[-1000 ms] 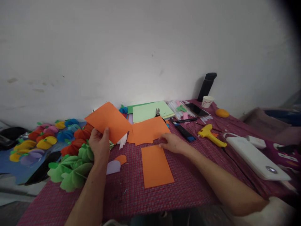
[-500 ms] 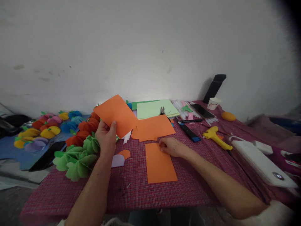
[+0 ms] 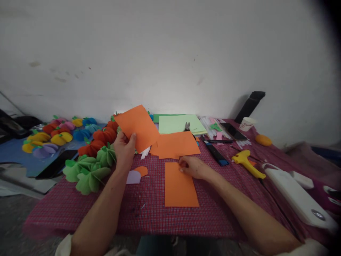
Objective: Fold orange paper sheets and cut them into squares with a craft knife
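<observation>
My left hand [image 3: 124,146] pinches an orange paper sheet [image 3: 137,127] between thumb and fingers, raised and tilted above the table. My right hand [image 3: 193,167] has curled fingers closed at the top right corner of an orange paper rectangle [image 3: 180,186] lying flat in front of me. Behind it lie more orange sheets [image 3: 177,145], loosely overlapping, their left end close to the raised sheet. Between my arms rest a lilac paper cutout [image 3: 133,177] and an orange paper cutout [image 3: 142,171] with rounded edges.
Paper pumpkins in green [image 3: 92,177], red and other colours crowd the left. Light green sheets [image 3: 176,124] with pliers [image 3: 187,127] lie at the back. Rightward are a utility knife [image 3: 217,153], a yellow glue gun [image 3: 247,164], a paper cup [image 3: 247,123], a phone [image 3: 234,131] and a white device [image 3: 298,195].
The view has shifted slightly, so the scene sits a little differently in the picture. Both hands keep nearly the same places at their papers.
</observation>
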`<state>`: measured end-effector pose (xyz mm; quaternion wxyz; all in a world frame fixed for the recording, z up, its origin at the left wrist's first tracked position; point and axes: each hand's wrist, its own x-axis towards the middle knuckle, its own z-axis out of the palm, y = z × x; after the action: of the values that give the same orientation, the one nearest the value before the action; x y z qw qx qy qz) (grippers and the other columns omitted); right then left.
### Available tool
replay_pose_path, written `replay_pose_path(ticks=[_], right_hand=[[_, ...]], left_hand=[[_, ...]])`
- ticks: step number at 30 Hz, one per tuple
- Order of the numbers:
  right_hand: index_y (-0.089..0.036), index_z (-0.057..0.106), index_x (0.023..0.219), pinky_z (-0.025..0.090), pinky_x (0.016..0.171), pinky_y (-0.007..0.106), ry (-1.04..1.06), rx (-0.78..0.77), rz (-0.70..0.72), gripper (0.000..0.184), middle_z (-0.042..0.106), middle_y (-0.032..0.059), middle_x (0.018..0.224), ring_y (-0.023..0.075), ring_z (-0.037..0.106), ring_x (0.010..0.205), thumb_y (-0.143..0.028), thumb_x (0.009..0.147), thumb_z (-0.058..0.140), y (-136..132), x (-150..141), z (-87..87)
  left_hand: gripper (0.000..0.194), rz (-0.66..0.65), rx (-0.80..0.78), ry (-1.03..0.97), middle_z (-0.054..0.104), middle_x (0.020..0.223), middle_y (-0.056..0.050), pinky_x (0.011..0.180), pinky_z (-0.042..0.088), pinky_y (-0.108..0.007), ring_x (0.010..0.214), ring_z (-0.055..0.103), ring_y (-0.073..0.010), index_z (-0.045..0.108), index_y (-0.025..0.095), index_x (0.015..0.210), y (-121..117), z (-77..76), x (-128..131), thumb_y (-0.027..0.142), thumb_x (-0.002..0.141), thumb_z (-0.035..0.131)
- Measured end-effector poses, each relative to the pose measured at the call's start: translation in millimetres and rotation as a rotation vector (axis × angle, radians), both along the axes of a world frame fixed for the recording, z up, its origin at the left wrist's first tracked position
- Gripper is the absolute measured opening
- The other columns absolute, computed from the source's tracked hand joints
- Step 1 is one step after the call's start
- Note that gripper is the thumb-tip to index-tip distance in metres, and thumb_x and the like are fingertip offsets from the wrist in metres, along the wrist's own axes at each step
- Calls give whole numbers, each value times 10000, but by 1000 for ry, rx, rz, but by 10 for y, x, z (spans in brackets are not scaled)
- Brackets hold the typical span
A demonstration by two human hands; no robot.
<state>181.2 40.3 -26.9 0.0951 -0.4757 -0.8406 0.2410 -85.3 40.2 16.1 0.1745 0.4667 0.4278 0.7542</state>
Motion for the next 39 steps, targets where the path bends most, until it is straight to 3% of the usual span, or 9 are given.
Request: replay_pose_path(ticks=[11, 16, 20, 24, 30, 35, 39], right_hand=[[-165, 635, 820, 379, 610, 231, 28, 27, 34, 123, 659, 49, 805, 157, 586, 722, -181, 723, 560, -9, 13, -42], [-171, 602, 1045, 415, 717, 251, 72, 70, -35, 350, 634, 70, 985, 183, 580, 857, -287, 716, 613, 31, 174, -13], [-159, 605, 1077, 397, 804, 276, -79, 86, -3, 413, 598, 106, 1079, 220, 561, 953, -254, 677, 647, 65, 126, 46], [-139, 637, 964, 398, 693, 264, -199, -11, 0, 317, 646, 104, 944, 223, 592, 855, -131, 649, 602, 98, -22, 129], [-140, 636, 831, 365, 548, 200, -172, -80, 17, 249, 673, 39, 799, 151, 595, 708, -49, 634, 514, 47, -49, 160], [-130, 641, 918, 384, 558, 202, -126, -44, 23, 287, 680, 49, 805, 144, 594, 688, -100, 666, 506, 57, -119, 332], [-158, 648, 994, 389, 591, 227, -113, 101, -30, 352, 689, 60, 837, 167, 606, 720, -124, 672, 509, 289, -355, 534]], left_hand=[[284, 29, -58, 23, 648, 1036, -55, 823, 480, -292, 933, 613, -169, 573, 167, 984, 31, -37, -34, 275, 724, 609], [285, 21, -41, -11, 650, 1023, -51, 814, 481, -286, 921, 614, -164, 574, 166, 975, 21, -16, -25, 278, 717, 619], [274, -14, -42, -35, 655, 999, -54, 797, 482, -275, 896, 618, -161, 581, 158, 955, 15, 0, -33, 272, 710, 626], [272, -12, -47, -47, 659, 973, -55, 772, 486, -264, 868, 622, -156, 586, 154, 955, 18, 10, -75, 270, 710, 616], [267, 10, -29, -121, 663, 955, -62, 755, 490, -269, 847, 626, -160, 587, 146, 942, 21, 42, -148, 269, 707, 611], [270, 3, -2, -153, 661, 969, -69, 744, 491, -266, 838, 626, -158, 592, 144, 949, -13, 92, -183, 278, 716, 612], [293, -33, -42, -158, 661, 975, -68, 736, 497, -270, 846, 626, -168, 600, 149, 963, -41, 105, -180, 300, 713, 623]])
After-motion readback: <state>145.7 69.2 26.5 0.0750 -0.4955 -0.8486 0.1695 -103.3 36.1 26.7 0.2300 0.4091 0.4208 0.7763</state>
